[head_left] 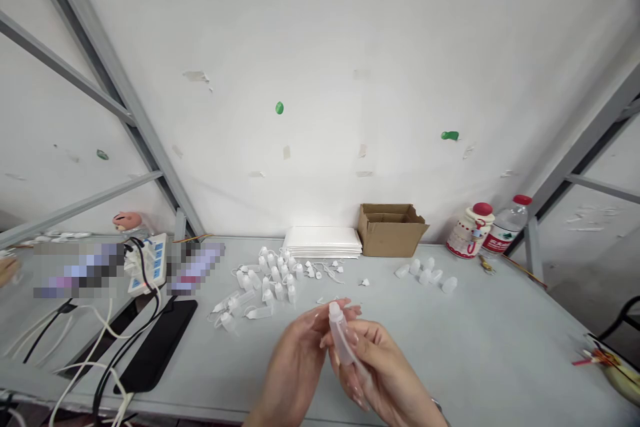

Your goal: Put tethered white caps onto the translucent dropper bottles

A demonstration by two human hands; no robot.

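Observation:
Near the front centre of the table, my right hand (387, 363) is closed around a translucent plastic bottle (341, 340) with a white tip that points up and away. My left hand (300, 353) is beside the bottle's left side, its fingers apart and reaching behind the tip. Several small white-capped bottles (275, 273) stand and lie in a cluster to the left. Loose white caps (311, 271) lie right of the cluster. Several small translucent pieces (425, 275) are grouped farther right.
A stack of white sheets (323, 242) and an open cardboard box (393, 237) stand by the wall. Two drink bottles are at the back right. A power strip (159, 263), cables and a black case (157, 347) lie left. Another person's hand (7, 270) shows at the left edge.

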